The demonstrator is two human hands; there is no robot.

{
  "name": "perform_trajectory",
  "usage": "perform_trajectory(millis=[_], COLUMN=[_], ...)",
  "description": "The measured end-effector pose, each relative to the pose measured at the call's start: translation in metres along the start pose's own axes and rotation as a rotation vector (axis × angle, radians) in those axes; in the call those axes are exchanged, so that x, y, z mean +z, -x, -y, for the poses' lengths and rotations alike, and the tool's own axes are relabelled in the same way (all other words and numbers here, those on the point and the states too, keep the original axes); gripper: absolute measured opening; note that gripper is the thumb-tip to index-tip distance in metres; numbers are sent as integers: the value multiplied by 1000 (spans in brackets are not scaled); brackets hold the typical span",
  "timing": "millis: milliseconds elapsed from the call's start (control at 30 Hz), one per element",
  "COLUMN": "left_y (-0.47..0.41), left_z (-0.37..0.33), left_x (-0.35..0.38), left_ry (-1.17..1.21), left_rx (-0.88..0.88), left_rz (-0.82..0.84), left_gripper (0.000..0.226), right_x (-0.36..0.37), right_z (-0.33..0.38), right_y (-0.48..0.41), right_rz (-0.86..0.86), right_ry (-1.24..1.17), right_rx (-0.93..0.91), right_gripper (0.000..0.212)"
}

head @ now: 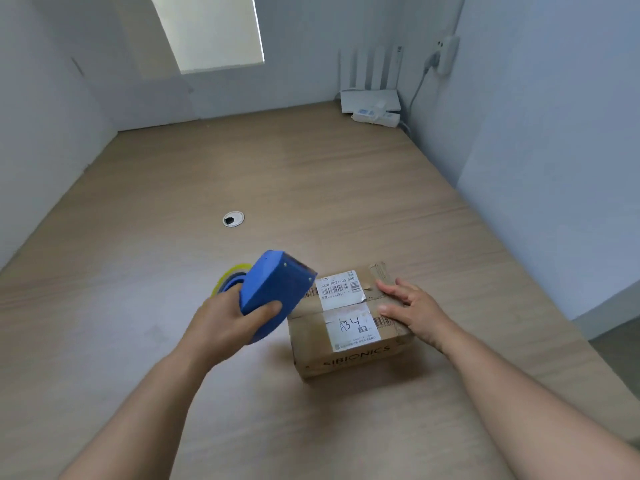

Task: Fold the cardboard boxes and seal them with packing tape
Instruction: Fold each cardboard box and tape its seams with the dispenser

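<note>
Now we've got the blue tape dispenser [273,292] gripped in our left hand [225,320], held just left of the cardboard box [349,327] at lower centre. Our right hand [408,306] lies open, flat on the flaps; the seam runs left-right toward the dispenser.

The tape dispenser [273,292] is blue, its tape roll [230,277] yellowish. The brown box [349,327] bears white barcoded labels [341,289]. The table [311,188] shows pale wood grain.

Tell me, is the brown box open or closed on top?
Closed. The cardboard box has its top flaps folded flat, meeting at the middle seam, and the right hand presses on them. Whether tape already seals the seam, I cannot tell.
</note>
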State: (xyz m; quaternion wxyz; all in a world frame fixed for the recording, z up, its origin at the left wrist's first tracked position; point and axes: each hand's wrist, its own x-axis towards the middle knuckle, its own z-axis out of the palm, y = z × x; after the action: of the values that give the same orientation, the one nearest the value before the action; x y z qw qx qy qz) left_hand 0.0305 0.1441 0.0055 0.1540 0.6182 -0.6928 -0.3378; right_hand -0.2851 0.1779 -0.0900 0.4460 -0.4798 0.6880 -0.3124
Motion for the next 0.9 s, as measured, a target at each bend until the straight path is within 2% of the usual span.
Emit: perform_trajectory(millis=[100, 233, 300, 467, 567, 633, 733, 833, 900], left_y=[-2, -7, -11, -20, -23, -21, -20, -21, -20], left_z=[-40, -53, -53, -53, -58, -62, -65, -65, -66], left_x=[12, 50, 58, 57, 59, 60, 60, 60, 59], left_ry=[-138, -333, -376, -306, -322, -319, -339, -356, -344], left_rx=[163, 224, 230, 171, 172, 166, 164, 160, 154], left_rz=[225, 412, 414, 461, 477, 486, 493, 491, 492], left_gripper=[35, 43, 45, 46, 46, 51, 58, 54, 55], right_x=[-1, -2, -2, -4, -10, -16, -23, -23, -21], right_z=[-1, -2, -2, 0, 5, 11, 19, 21, 21], right_y=[1, 2, 1, 2, 4, 10, 19, 26, 28], right_rz=[3, 30, 38, 64, 99, 30, -99, 73, 115], right_ry=[8, 5, 1, -4, 23, -93, -340, -400, -394], right_rx=[4, 6, 10, -2, -28, -64, -127, -137, -137], right_gripper=[52, 54, 55, 56, 49, 45, 51, 46, 31])
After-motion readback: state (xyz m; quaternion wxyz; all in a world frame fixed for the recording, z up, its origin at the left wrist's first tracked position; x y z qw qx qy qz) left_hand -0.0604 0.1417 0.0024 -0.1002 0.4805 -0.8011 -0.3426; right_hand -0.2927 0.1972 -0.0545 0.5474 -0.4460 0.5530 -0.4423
